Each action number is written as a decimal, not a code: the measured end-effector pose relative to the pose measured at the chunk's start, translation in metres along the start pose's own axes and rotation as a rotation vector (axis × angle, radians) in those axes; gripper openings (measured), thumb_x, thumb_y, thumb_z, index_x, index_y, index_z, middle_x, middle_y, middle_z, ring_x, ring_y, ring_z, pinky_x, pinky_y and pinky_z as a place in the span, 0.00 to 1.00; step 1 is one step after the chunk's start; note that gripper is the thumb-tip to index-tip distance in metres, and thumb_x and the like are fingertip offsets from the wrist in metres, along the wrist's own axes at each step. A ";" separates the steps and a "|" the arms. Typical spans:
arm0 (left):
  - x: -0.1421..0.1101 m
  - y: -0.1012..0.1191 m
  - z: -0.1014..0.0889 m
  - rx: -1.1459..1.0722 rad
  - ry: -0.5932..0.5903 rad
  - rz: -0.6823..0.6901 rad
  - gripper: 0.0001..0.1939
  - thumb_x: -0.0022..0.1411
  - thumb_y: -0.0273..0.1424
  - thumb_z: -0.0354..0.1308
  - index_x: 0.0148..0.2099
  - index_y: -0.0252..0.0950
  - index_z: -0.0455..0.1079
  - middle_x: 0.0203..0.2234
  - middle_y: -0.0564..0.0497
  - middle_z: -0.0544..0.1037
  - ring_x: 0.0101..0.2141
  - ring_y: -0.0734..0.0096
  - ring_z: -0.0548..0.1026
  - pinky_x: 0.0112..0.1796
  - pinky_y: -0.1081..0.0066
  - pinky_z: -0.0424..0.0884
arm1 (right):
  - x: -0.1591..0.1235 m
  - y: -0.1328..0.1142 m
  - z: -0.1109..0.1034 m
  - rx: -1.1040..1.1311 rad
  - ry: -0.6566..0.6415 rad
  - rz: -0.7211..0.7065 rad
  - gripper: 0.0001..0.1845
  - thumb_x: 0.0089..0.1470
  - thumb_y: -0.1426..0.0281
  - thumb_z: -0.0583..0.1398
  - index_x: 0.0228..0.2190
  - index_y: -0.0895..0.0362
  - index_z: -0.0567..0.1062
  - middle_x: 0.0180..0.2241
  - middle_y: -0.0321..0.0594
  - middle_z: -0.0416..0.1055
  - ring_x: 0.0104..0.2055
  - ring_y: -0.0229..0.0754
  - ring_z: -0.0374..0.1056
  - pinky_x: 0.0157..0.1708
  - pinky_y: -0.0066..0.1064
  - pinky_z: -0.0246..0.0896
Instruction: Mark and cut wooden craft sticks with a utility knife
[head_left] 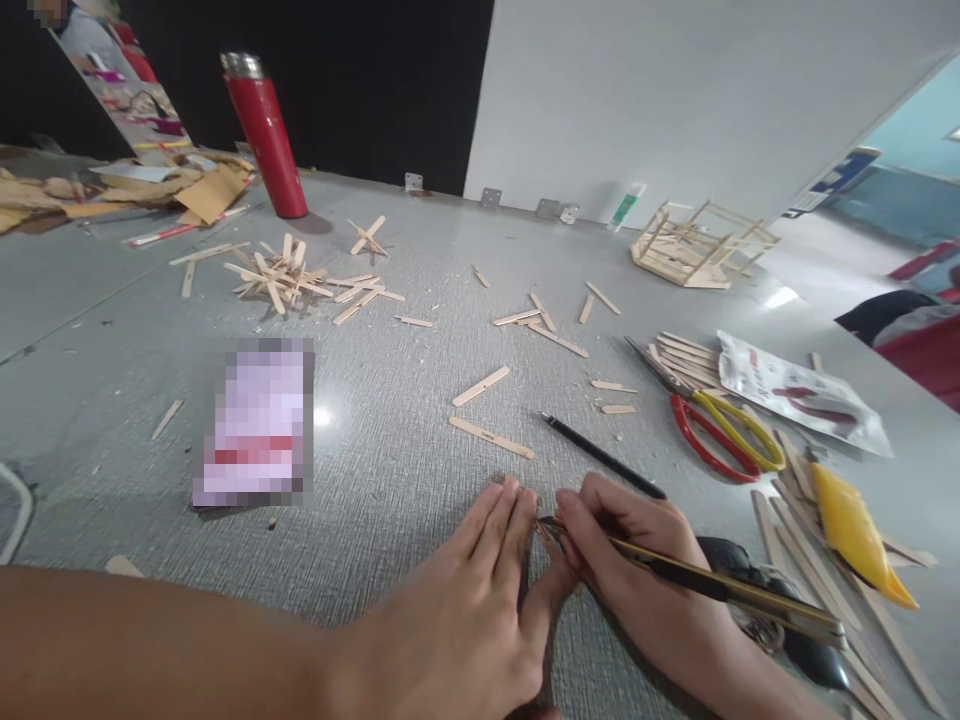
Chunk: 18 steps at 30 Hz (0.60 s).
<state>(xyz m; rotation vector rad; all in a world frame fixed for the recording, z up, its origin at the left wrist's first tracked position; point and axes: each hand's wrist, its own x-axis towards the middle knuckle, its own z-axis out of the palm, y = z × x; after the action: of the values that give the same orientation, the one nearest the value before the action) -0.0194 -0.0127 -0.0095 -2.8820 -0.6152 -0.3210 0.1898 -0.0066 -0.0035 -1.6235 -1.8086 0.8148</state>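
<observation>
My right hand is closed round a gold-and-black utility knife. The knife's tip meets a small wooden craft stick on the table, mostly covered by my fingers. My left hand presses that stick down, fingers together and thumb close to the blade. Just beyond the hands lie two notched craft sticks, one angled and one lower. A black pen-like tool rests by my right hand.
Scissors, a white packet and a yellow pouch lie right among sticks. A stick frame stands behind. Left are a red flask, a stick pile and a blurred-out purple item. Dark keys sit near my right wrist.
</observation>
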 end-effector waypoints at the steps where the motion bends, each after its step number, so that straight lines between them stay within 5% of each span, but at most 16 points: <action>1: 0.000 0.000 0.000 0.001 0.000 -0.001 0.43 0.71 0.52 0.48 0.69 0.17 0.59 0.63 0.17 0.67 0.66 0.30 0.64 0.66 0.49 0.49 | 0.000 0.000 0.000 0.004 0.001 -0.005 0.26 0.71 0.59 0.55 0.21 0.52 0.61 0.18 0.28 0.59 0.21 0.35 0.55 0.23 0.29 0.54; 18: 0.003 0.000 -0.004 0.020 -0.042 0.030 0.43 0.72 0.47 0.46 0.68 0.08 0.56 0.60 0.13 0.67 0.64 0.25 0.65 0.65 0.45 0.53 | -0.003 -0.012 0.009 -0.124 0.046 -0.146 0.24 0.73 0.63 0.52 0.22 0.51 0.57 0.16 0.25 0.51 0.17 0.33 0.50 0.20 0.29 0.48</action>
<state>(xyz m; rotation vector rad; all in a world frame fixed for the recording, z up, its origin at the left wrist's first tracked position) -0.0173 -0.0126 -0.0049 -2.8832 -0.5775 -0.2488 0.1755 -0.0114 -0.0004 -1.5506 -1.9527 0.6060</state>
